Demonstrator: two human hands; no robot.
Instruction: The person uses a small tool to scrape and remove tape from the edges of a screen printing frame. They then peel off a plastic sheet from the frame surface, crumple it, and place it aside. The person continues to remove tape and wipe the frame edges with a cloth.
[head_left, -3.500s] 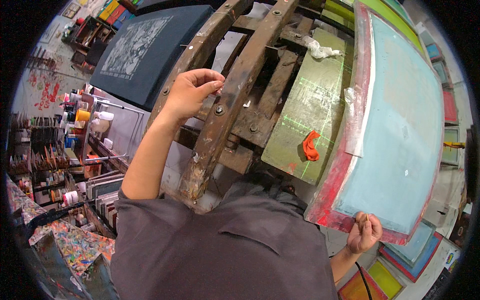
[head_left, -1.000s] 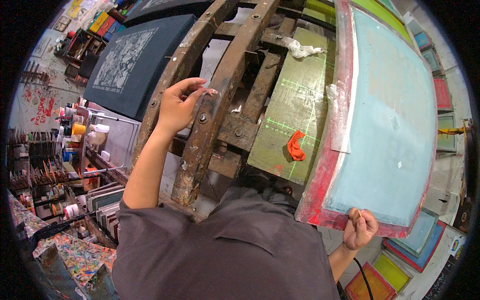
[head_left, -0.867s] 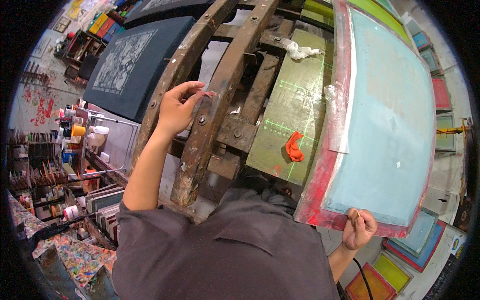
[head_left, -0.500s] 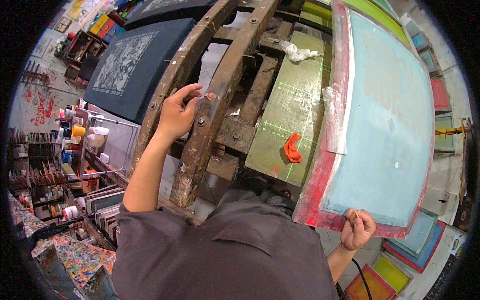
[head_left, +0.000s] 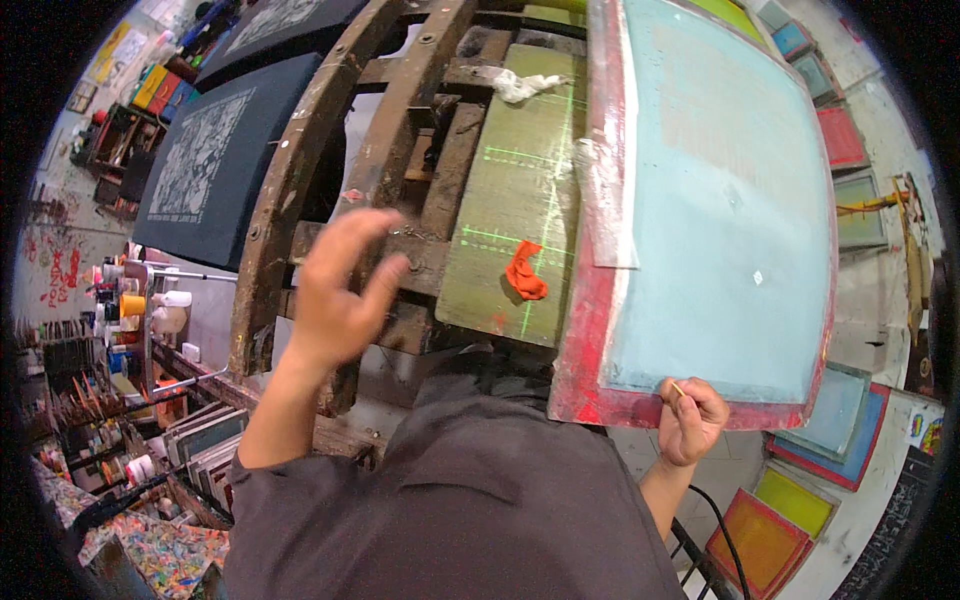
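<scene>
1. Your right hand (head_left: 692,422): fingertips pinched on a thin stick (head_left: 678,388), probably light and easily snapped; hold it mid-length.
2. Framed screen (head_left: 725,220): directly behind those fingers, contact unclear; likely stiff-edged, delicate inside; grip its border.
3. Your left hand (head_left: 345,285): blurred, fingers parted, apparently holding nothing.
4. Orange scrap (head_left: 524,275): on the green board (head_left: 495,205), rightward of and apart from the left fingers; presumably soft.
</scene>
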